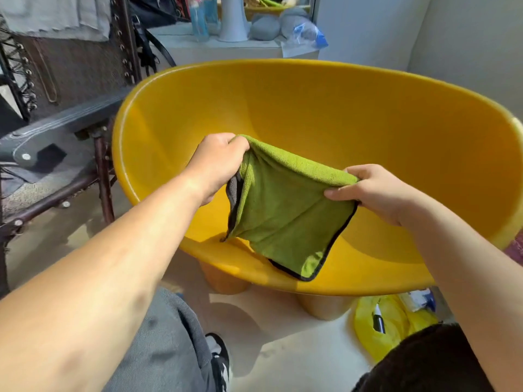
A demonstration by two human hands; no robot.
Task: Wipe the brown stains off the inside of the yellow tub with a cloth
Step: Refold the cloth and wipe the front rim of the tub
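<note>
i have the green cloth [285, 210] stretched between both hands at the centre of the frame, over the open mouth of the yellow tub [353, 108]. my left hand [218, 168] is closed on the upper left corner, fingers bunched around the fabric, and my right hand [376, 193] pinches the right corner between thumb and fingers, so both grips are shut on the cloth with nothing else in them. the top edge runs from upper left down to the right, and the rest hangs loose, its black-trimmed lower corner draping over the tub's near rim toward the bottom of the frame; a grey backing shows at the left fold. the tub fills the middle and right of the frame, tipped so its inside faces me, and its inner wall lies beyond and below the cloth, up-frame from my hands. the hands look about equally near it. i cannot make out brown stains from here; the cloth hides part of the floor of the tub. i judge the next move needs the cloth gathered into one hand and pressed forward and down. no readable writing or brand is visible anywhere.
</note>
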